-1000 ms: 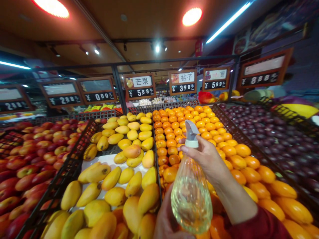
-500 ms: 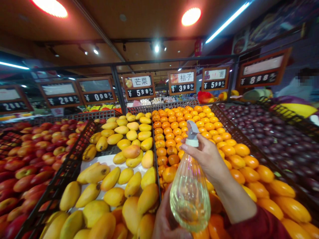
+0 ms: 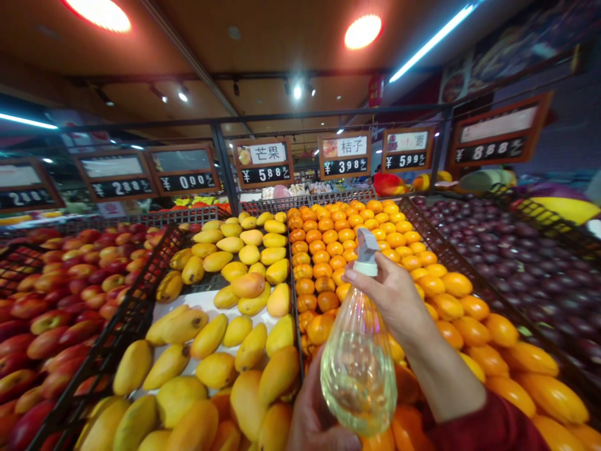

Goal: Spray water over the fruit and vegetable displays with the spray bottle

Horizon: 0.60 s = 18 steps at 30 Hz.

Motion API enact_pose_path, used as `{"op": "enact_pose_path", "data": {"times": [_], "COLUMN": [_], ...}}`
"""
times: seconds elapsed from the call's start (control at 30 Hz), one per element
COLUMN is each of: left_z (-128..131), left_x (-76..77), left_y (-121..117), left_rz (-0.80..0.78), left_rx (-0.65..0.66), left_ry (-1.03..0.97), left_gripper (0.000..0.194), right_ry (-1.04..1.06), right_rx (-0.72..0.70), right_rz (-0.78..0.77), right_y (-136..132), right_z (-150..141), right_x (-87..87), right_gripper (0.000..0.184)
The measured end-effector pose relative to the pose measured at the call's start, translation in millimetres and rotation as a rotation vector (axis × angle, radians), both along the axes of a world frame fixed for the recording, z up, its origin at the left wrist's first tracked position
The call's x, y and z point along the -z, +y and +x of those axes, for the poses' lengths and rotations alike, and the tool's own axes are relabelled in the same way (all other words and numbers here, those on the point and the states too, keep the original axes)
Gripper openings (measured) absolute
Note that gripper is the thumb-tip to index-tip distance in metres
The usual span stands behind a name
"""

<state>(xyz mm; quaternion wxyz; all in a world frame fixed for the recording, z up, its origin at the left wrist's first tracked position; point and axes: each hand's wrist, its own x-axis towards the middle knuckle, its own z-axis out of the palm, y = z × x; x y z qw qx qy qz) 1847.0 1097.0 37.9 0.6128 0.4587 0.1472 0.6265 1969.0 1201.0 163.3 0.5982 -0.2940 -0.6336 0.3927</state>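
Observation:
A clear plastic spray bottle [image 3: 357, 363] with a grey-white trigger head and pale yellowish liquid is held up over the fruit display. My right hand [image 3: 393, 297] is wrapped round its neck just below the trigger. My left hand [image 3: 313, 416] is closed round the bottom of the bottle at the lower edge of the view. The nozzle points away from me, toward the pile of oranges [image 3: 357, 241]. Yellow mangoes [image 3: 235, 326] lie directly left of the bottle.
Black wire crates divide the stand: red mangoes [image 3: 56, 300] at left, dark purple fruit [image 3: 516, 257] at right. Price signs [image 3: 263, 164] hang on a black rail behind the bins. Ceiling lamps shine above.
The bottle and both hands have stayed nearly in place, shifting only slightly. A person seen at the far right half a second ago is out of view now.

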Motion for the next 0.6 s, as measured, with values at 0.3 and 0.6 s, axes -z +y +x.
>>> {"op": "enact_pose_path", "data": {"times": [0.3, 0.6], "left_z": [1.2, -0.4], "left_x": [3.1, 1.4], "left_y": [-0.5, -0.1], "left_rz": [-0.012, -0.001], "left_rx": [-0.034, -0.01], "left_ry": [0.0, 0.003], "left_gripper": [0.08, 0.077], "right_ry": [-0.08, -0.044], "right_rx": [0.016, 0.016], "right_rz": [0.03, 0.015], "right_y": [-3.7, -3.7], "right_z": [1.5, -1.2], "right_x": [-3.6, -3.2], "right_gripper": [0.035, 0.038]}}
